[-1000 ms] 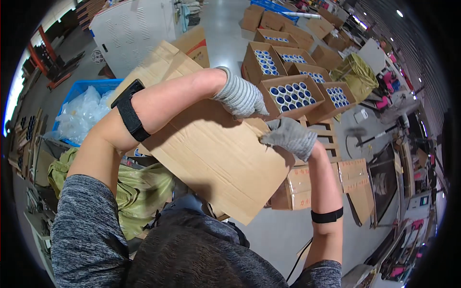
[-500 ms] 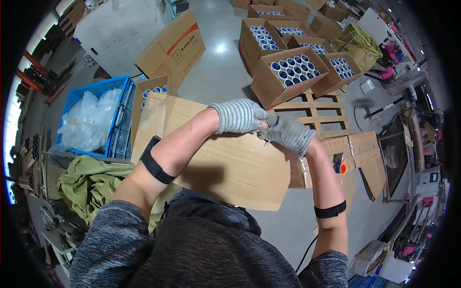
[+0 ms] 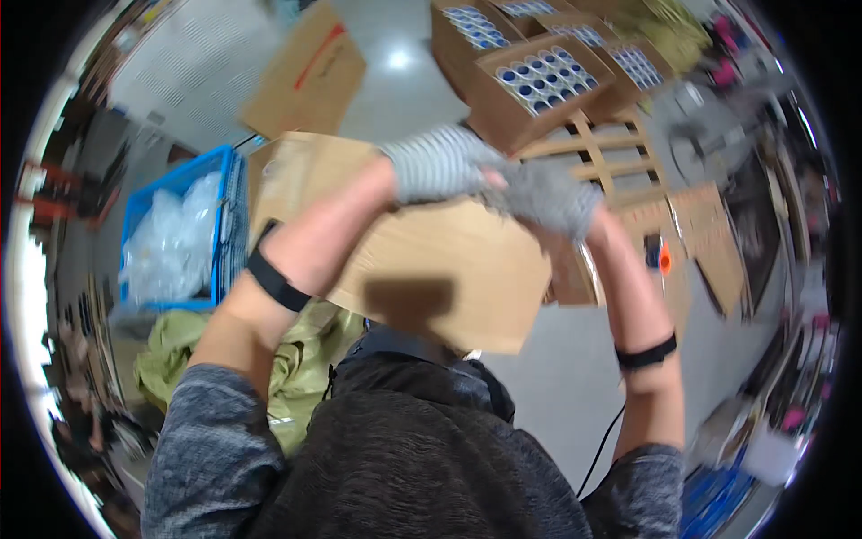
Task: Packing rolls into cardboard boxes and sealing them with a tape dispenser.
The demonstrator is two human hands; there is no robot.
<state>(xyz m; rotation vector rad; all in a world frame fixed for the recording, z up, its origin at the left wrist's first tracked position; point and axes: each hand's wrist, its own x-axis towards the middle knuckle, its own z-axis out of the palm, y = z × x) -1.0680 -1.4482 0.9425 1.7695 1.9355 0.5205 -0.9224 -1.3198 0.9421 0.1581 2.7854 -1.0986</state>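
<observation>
A broad brown cardboard sheet (image 3: pixel 485 260) spans the space in front of my body, with a rough, bent far edge. My left hand (image 3: pixel 442 163), in a grey striped knit glove, is closed at that edge. Right beside it, my right hand (image 3: pixel 552 196), in a darker grey glove, also grips the sheet with curled fingers. The two hands meet near the middle of the far edge; motion blur hides the exact fingertips. A dark shadow falls on the sheet below them.
A blue crate (image 3: pixel 135 211) holding clear plastic bags stands at the left, above green cloth (image 3: pixel 171 359). Open cartons (image 3: pixel 521 121) of white, blue-ended rolls stand far right by a wooden pallet (image 3: pixel 588 148). An orange-and-black tape dispenser (image 3: pixel 664 259) lies on flat cardboard.
The whole view has shifted and blurred, with the cartons now higher in it. Both hands stay together at the sheet's far edge, and my right forearm has swung slightly outward.
</observation>
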